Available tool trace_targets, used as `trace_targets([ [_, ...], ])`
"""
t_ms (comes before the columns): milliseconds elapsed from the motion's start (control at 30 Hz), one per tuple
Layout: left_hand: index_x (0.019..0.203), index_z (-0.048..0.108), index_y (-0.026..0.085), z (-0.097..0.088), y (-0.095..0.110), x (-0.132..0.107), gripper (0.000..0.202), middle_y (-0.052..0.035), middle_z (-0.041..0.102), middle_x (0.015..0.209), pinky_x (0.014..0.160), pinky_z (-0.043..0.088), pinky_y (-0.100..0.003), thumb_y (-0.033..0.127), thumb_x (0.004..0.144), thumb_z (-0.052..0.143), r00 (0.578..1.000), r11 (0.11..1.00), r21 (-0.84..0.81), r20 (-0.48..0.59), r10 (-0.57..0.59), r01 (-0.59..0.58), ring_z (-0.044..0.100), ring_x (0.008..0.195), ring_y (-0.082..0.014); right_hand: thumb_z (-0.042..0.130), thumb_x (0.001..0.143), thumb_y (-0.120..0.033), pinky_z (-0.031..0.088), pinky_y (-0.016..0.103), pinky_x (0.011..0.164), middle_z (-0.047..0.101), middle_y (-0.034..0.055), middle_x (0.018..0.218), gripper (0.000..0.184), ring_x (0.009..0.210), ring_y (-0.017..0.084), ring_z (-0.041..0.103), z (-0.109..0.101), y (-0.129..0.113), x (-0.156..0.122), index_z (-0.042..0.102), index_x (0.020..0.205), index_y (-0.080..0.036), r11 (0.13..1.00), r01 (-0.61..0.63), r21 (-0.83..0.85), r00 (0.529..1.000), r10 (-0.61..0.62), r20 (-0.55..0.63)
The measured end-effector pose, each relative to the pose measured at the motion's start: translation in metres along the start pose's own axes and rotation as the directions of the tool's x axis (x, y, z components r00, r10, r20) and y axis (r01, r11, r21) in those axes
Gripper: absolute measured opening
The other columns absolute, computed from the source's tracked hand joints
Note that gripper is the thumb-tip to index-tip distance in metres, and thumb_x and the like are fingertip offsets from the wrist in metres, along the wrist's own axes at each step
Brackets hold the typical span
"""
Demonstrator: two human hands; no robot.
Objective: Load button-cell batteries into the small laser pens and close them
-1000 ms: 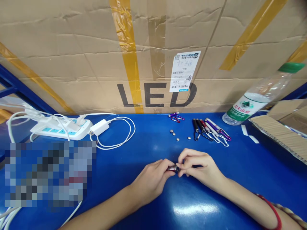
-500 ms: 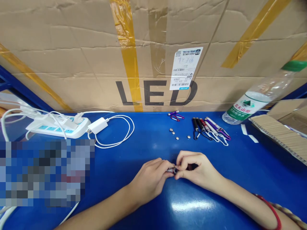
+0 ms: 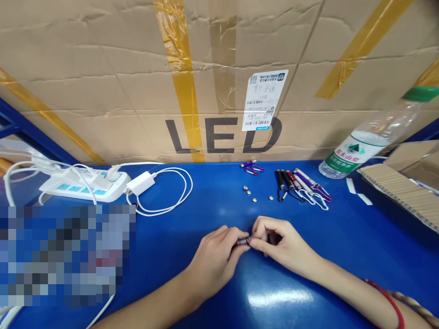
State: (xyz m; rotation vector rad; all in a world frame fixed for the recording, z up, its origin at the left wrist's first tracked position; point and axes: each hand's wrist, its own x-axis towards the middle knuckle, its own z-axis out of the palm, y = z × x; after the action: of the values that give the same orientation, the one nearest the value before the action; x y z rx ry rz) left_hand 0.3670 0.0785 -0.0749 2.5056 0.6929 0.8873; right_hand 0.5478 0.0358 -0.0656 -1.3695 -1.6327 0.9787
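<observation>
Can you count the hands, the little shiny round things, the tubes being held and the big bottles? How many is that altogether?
Hands, left hand and right hand: 2
Shiny round things on the table: 4
Dark red tube being held: 1
Big bottle: 1
Total: 8

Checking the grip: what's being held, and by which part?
Left hand pinches a red cylinder by its body; the right hand is at one end.
</observation>
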Motion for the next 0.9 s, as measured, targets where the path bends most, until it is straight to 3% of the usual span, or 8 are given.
trace_targets([
  [100,0.092,0.053,0.018,-0.001,0.002,0.0,0.008,0.0043,0.06,0.079,0.063,0.041,-0.017,0.022,0.087,0.048,0.997,0.998,0.007,0.012,-0.07,0.07,0.056,0.069,-0.0064,0.058,0.082,-0.04,0.032,0.02,0.044,0.05,0.0009,0.059,0.034,0.047,0.008,0.043,-0.003,0.004,0.003,0.05,0.063,-0.014,1.0,-0.017,0.008,1.0,0.017,0.007],
  [200,0.094,0.053,0.02,-0.001,0.002,-0.001,0.009,0.0055,0.06,0.079,0.063,0.042,-0.017,0.023,0.087,0.048,0.994,0.994,0.017,0.03,-0.105,0.104,0.057,0.069,-0.0069,0.059,0.083,-0.043,0.033,0.02,0.044,0.05,0.0008,0.058,0.035,0.047,0.008,0.044,-0.011,0.011,0.008,0.052,0.065,-0.013,0.996,0.02,-0.092,0.997,-0.026,-0.069],
  [333,0.096,0.053,0.021,-0.001,0.003,0.0,0.01,0.007,0.061,0.082,0.064,0.042,-0.018,0.024,0.087,0.048,0.996,0.996,0.033,0.034,-0.082,0.08,0.058,0.071,-0.0069,0.059,0.084,-0.039,0.038,0.02,0.048,0.056,0.0024,0.07,0.026,0.052,0.009,0.049,-0.022,0.02,0.014,0.061,0.075,-0.014,0.952,0.071,-0.296,0.97,-0.135,-0.201],
  [567,0.095,0.051,0.023,-0.001,0.005,-0.001,0.008,0.0092,0.061,0.083,0.065,0.04,-0.018,0.023,0.087,0.05,0.998,0.996,0.065,0.037,-0.055,0.052,0.057,0.071,-0.0072,0.057,0.084,-0.043,0.041,0.021,0.048,0.061,0.003,0.076,0.027,0.049,0.009,0.049,-0.031,0.032,0.022,0.066,0.081,-0.018,0.918,0.055,-0.393,0.93,-0.19,-0.314],
  [700,0.095,0.051,0.023,-0.001,0.005,-0.002,0.009,0.0099,0.061,0.083,0.066,0.039,-0.02,0.023,0.086,0.05,0.999,0.996,0.088,0.019,-0.028,0.027,0.057,0.072,-0.0082,0.057,0.083,-0.043,0.039,0.021,0.043,0.06,0.0021,0.069,0.026,0.044,0.009,0.047,-0.033,0.036,0.024,0.068,0.084,-0.019,0.91,0.06,-0.41,0.919,-0.211,-0.334],
  [900,0.095,0.052,0.025,0.002,0.005,-0.005,0.009,0.0097,0.061,0.083,0.068,0.04,-0.021,0.026,0.086,0.051,0.999,0.995,0.092,0.027,-0.031,0.028,0.058,0.074,-0.0093,0.051,0.088,-0.039,0.045,0.022,0.047,0.059,0.006,0.087,0.028,0.055,0.01,0.053,-0.03,0.034,0.029,0.065,0.094,-0.016,0.896,0.145,-0.42,0.902,-0.295,-0.317],
])
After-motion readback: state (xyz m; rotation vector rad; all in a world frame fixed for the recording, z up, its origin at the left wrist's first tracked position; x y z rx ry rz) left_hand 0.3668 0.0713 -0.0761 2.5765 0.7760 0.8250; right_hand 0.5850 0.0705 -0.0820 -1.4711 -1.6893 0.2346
